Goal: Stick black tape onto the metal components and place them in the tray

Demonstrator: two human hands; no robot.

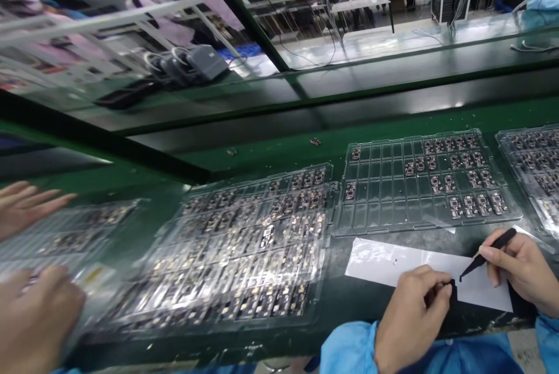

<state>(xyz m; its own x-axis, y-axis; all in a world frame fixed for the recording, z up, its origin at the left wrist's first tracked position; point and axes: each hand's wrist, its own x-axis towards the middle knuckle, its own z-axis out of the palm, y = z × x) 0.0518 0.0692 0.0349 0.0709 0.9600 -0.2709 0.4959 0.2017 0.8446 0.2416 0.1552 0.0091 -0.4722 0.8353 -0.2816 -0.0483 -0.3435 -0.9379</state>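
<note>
A co-worker's blurred hands (26, 208) are seen at far left, beside a plastic tray of circuit boards (262, 179). Right of those fingers, a partly filled tray (375, 205) is set. The left hand (413, 318) is pinched closed on a small black piece (452, 298), which is held over a white paper strip (393, 263). Black tweezers (487, 251) are gripped by the closed fingers of the right hand (522, 269), their long axis slanted, tips pointed down-left, just beside that piece; whether the tips are pressed together cannot be told.

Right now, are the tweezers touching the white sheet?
Cannot tell: the head view shows the black tweezers above the white sheet, neither contact nor gap plain.
</note>
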